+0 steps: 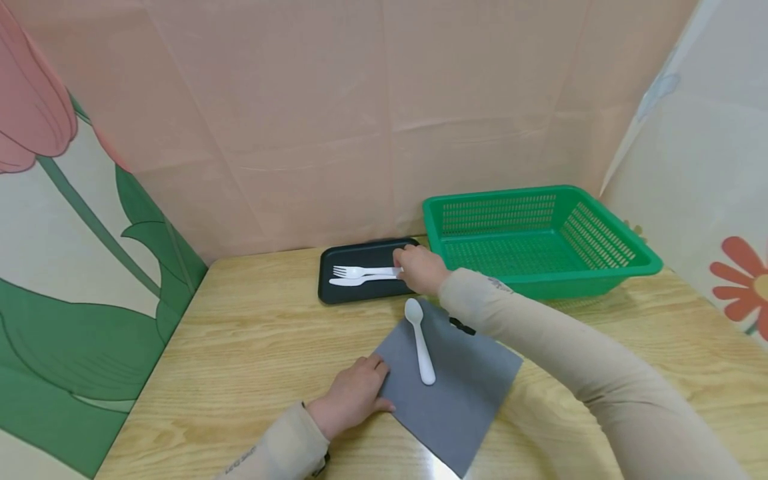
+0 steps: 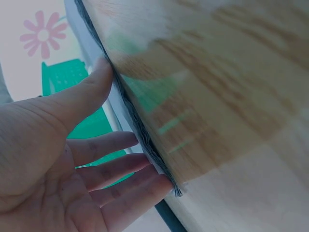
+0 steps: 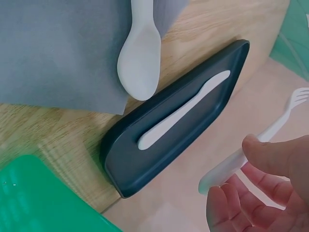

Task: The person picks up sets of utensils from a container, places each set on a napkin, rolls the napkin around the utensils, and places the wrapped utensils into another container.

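My right hand (image 1: 423,269) pinches a white plastic fork (image 3: 275,126) by its handle, over the black tray (image 1: 360,253) at the back. In the right wrist view, thumb and fingers grip the fork with its tines pointing away, and a white knife (image 3: 183,113) lies inside the tray. A grey napkin (image 1: 462,400) is spread at an angle on the table, with a white spoon (image 1: 423,353) lying along it, bowl toward the tray. My left hand (image 1: 354,393) rests at the napkin's left edge, fingers loosely spread; the left wrist view shows thumb and fingertips along that edge.
A green plastic basket (image 1: 636,260) with slotted walls stands right of the tray. Behind them hangs a pinkish backdrop (image 1: 300,120), with flower-printed sheets on both sides. The wooden table (image 1: 240,347) extends left of the napkin.
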